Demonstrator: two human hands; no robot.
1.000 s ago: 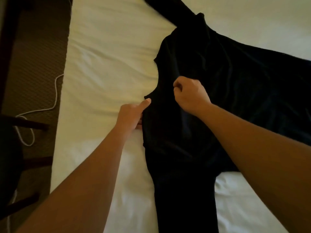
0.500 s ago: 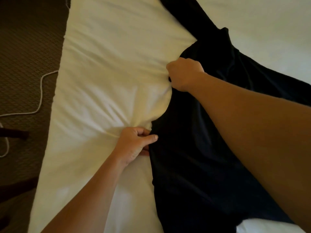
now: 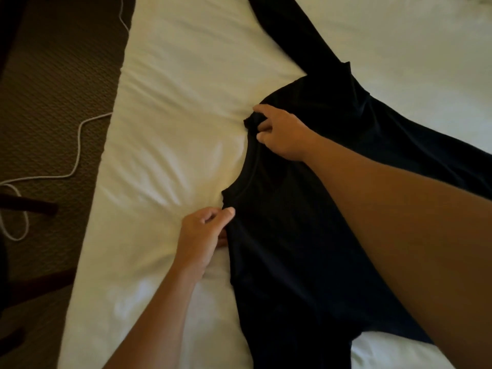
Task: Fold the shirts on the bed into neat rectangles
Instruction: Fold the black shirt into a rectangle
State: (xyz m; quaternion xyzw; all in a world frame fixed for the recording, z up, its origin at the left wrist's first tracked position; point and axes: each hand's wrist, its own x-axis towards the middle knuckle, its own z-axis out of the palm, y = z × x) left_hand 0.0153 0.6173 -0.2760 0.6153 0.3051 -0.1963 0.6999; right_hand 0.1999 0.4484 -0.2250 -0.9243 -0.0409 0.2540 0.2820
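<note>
On the white bed [image 3: 173, 145], a black shirt [image 3: 306, 249] lies spread. The left hand [image 3: 202, 235] pinches its shoulder edge; the right hand [image 3: 282, 134] pinches the bunched collar beyond. Bare sheet stretches left of both grips to the bed's edge.

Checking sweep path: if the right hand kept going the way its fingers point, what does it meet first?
The right hand, pinching the black shirt by the collar, points left. Past the shirt's edge it would meet only bare white bedsheet, then the mattress edge; depth is unclear.
</note>
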